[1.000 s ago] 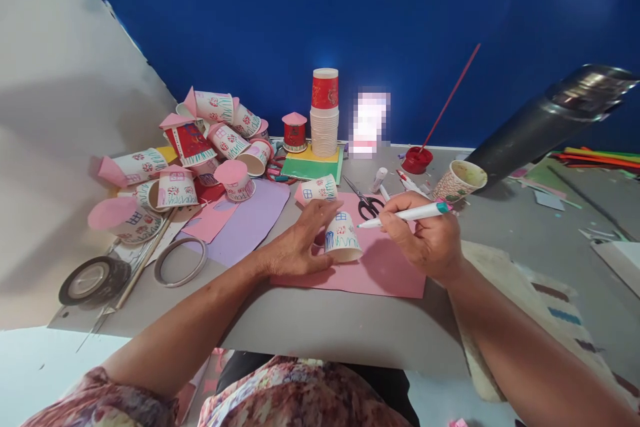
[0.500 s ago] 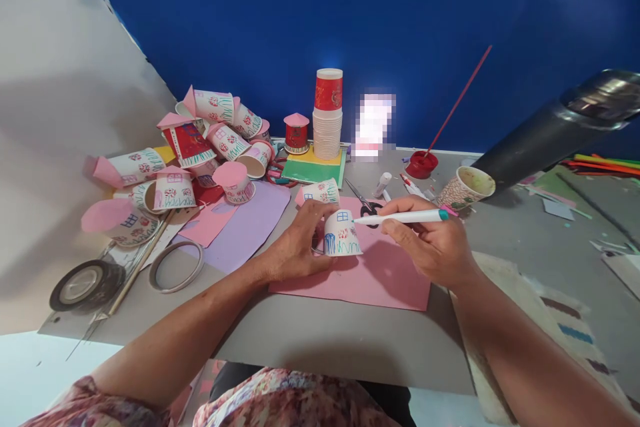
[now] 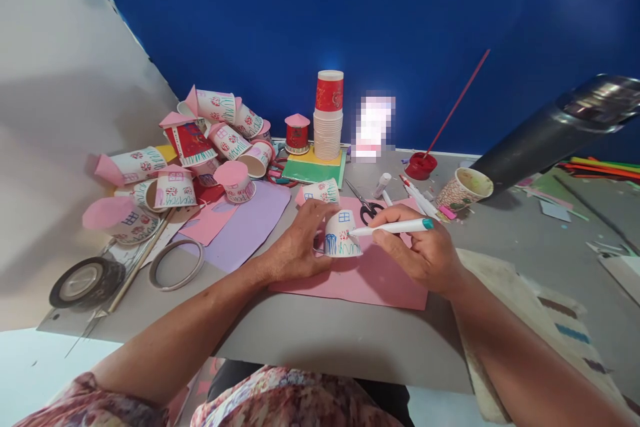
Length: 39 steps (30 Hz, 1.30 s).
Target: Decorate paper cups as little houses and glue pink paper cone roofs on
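Note:
My left hand [image 3: 299,243] is closed around an upside-down white paper cup [image 3: 338,247], which carries a drawn blue window, a blue door, red flowers and green grass. Between the fingers of my right hand [image 3: 423,250] is a white felt-tip pen [image 3: 387,227] with a teal end. Its tip is at the flowers on the cup's side. Both hands are over a pink paper sheet [image 3: 345,283]. Just behind the held cup lies another decorated cup [image 3: 325,192], partly hidden by my fingers. Black-handled scissors [image 3: 370,208] rest on the sheet's far edge.
Decorated cups with pink paper roofs [image 3: 175,187] are piled at the left, near tape rolls [image 3: 177,265]. A tall cup stack [image 3: 328,127] stands against the blue wall. To the right are a red pot [image 3: 421,165], a patterned cup [image 3: 463,188], a black cylinder [image 3: 540,130] and a cloth [image 3: 493,300].
My right hand has moved slightly left and down with the pen, its tip going from beside the window to the flowers. The left hand keeps holding the cup, which has turned slightly.

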Each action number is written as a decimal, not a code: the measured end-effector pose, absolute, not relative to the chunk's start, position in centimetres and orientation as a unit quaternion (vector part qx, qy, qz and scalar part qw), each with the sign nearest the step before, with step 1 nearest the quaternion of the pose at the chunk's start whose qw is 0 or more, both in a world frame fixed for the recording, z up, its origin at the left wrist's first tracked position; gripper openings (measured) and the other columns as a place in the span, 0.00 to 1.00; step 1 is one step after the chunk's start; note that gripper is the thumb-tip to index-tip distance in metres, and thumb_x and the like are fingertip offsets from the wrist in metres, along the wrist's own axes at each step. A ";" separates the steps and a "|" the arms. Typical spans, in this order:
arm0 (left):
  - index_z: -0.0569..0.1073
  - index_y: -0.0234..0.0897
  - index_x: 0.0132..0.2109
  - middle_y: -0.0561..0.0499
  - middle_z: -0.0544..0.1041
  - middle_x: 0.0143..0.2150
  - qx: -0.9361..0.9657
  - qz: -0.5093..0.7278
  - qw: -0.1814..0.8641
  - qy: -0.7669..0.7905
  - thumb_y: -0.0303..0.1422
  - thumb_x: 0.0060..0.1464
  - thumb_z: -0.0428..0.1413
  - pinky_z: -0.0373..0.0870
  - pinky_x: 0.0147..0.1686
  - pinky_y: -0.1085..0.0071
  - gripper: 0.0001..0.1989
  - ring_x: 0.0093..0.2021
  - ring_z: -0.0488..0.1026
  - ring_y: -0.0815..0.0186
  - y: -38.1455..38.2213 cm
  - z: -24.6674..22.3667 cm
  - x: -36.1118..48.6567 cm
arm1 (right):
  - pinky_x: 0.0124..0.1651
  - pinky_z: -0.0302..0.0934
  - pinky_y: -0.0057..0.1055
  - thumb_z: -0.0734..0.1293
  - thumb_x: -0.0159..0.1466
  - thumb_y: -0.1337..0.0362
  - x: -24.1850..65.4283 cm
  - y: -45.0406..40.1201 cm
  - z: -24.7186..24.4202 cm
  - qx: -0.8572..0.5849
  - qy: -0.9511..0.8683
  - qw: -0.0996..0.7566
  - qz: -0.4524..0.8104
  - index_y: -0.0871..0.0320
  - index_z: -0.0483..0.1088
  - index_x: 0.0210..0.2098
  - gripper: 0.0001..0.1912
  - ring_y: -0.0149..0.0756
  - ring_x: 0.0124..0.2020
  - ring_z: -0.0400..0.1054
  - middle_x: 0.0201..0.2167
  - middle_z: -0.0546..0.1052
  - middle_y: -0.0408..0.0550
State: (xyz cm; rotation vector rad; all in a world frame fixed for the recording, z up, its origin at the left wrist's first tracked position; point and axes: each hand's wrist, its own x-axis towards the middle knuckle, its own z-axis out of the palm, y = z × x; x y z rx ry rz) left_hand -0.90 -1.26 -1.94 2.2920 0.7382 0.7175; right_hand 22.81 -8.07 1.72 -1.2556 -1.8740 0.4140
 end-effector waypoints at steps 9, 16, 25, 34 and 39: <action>0.62 0.43 0.65 0.40 0.67 0.62 0.868 0.275 0.309 0.273 0.31 0.52 0.65 0.76 0.54 0.53 0.36 0.60 0.67 0.50 -1.3 -2.3 -0.8 | 0.29 0.62 0.26 0.66 0.67 0.65 22.6 -8.1 1.5 -0.500 -0.748 0.410 0.151 0.55 0.74 0.37 0.04 0.30 0.25 0.69 0.32 0.80 0.43; 0.63 0.42 0.65 0.41 0.67 0.62 0.871 0.270 0.307 0.273 0.30 0.51 0.66 0.74 0.55 0.52 0.36 0.61 0.66 0.49 -1.4 -2.1 -0.7 | 0.28 0.62 0.26 0.66 0.67 0.66 22.5 -8.3 1.6 -0.495 -0.751 0.411 0.151 0.55 0.73 0.36 0.04 0.29 0.24 0.68 0.30 0.80 0.42; 0.64 0.38 0.64 0.40 0.68 0.61 0.868 0.273 0.319 0.265 0.32 0.52 0.66 0.76 0.51 0.58 0.34 0.59 0.66 0.52 -1.6 -2.1 -0.6 | 0.28 0.61 0.25 0.65 0.68 0.65 22.2 -8.4 1.5 -0.483 -0.758 0.413 0.144 0.56 0.74 0.38 0.05 0.28 0.23 0.66 0.31 0.79 0.43; 0.64 0.41 0.65 0.41 0.69 0.60 0.875 0.270 0.300 0.269 0.32 0.51 0.65 0.74 0.53 0.55 0.36 0.58 0.68 0.51 -1.6 -1.8 -0.6 | 0.28 0.62 0.27 0.65 0.67 0.64 22.2 -8.4 1.7 -0.505 -0.745 0.413 0.139 0.55 0.73 0.36 0.05 0.30 0.23 0.67 0.30 0.80 0.43; 0.64 0.41 0.65 0.41 0.69 0.61 0.872 0.261 0.307 0.277 0.31 0.51 0.66 0.74 0.54 0.55 0.36 0.59 0.67 0.51 -1.6 -1.7 -0.6 | 0.28 0.62 0.28 0.65 0.67 0.62 22.3 -8.4 1.6 -0.508 -0.746 0.407 0.142 0.55 0.74 0.36 0.06 0.30 0.23 0.67 0.30 0.80 0.44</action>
